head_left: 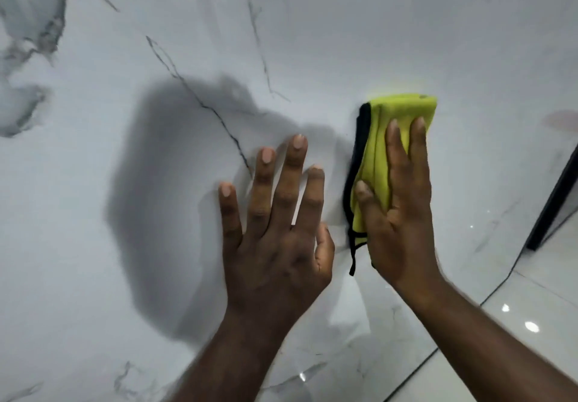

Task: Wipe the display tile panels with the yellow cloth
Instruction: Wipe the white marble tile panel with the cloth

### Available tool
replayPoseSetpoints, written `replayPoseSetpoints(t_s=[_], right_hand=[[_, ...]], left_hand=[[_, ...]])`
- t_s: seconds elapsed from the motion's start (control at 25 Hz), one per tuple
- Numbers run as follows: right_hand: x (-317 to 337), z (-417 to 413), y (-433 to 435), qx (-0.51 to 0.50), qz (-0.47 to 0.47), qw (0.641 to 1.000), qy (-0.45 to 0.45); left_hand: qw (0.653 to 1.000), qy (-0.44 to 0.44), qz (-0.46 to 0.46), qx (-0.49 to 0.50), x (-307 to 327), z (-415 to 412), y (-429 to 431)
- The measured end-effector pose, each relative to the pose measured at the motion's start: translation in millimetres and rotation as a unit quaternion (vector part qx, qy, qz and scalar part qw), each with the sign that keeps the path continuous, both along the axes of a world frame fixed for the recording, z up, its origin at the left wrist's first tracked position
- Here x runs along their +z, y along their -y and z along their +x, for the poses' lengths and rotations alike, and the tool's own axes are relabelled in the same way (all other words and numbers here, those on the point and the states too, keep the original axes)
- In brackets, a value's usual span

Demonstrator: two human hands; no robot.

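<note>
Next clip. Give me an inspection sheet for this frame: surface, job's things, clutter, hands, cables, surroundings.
Surface: tile panel, glossy white marble look with grey veins; a shadow falls on it left of the hands.
Job's things: yellow cloth, folded, black edging, pressed against the panel.
Clutter: nothing seen.
Grippers: left hand lies flat on the panel, fingers spread, holding nothing; right hand presses the cloth to the panel with straight fingers.
Cables: nothing seen.
Surroundings: glossy floor tiles at lower right; dark post at the right edge.
</note>
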State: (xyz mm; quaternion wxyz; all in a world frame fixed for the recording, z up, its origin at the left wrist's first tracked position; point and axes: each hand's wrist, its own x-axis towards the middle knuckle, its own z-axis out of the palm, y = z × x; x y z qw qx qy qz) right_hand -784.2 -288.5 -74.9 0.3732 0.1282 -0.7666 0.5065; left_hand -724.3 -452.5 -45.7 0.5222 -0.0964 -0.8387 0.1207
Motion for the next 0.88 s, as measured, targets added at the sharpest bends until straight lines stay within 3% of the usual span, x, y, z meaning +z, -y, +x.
replayPoseSetpoints(t_s=[0.08, 0.2, 0.24, 0.32, 0.44, 0.48, 0.6, 0.64, 0.72, 0.8, 0.88], right_hand=[[-31, 9, -6, 0.022, 0.0, 0.999, 0.029], [-9, -34, -45, -0.023, -0.193, 0.968, 0.16], [12, -48, -59, -0.033, -0.216, 0.963, 0.157], [39, -61, -76, -0.037, -0.144, 0.986, 0.068], [5, -58, -97, 0.002, 0.049, 0.999, -0.021], [-12, -61, -109, 0.01, 0.052, 0.999, -0.005], [-2, -108, -160, 0.002, -0.117, 0.987, 0.109], [14, -125, -178, 0.0, -0.137, 0.984, 0.11], [33, -143, -200, -0.011, -0.073, 0.996, 0.043], [15, -139, -205, -0.003, 0.047, 0.999, -0.014], [-25, -128, -208, 0.037, 0.073, 0.997, 0.013]], left_hand=[[1.0, 0.0, -0.018, -0.003, 5, -9, -9], [0.999, 0.001, -0.036, -0.005, 11, -26, -30], [1.0, 0.003, -0.029, -0.002, 12, -31, -38], [1.0, -0.008, -0.017, 0.018, 12, -44, -55], [1.0, -0.014, -0.021, 0.012, 12, -65, -82], [0.999, -0.007, -0.031, 0.007, 11, -73, -91], [0.998, 0.0, -0.056, 0.029, 8, -90, -116], [0.998, -0.003, -0.053, 0.038, 7, -96, -126], [0.998, -0.006, -0.051, 0.045, 5, -107, -145], [0.997, 0.004, -0.059, 0.048, 5, -115, -163], [0.997, 0.014, -0.066, 0.048, 5, -124, -177]])
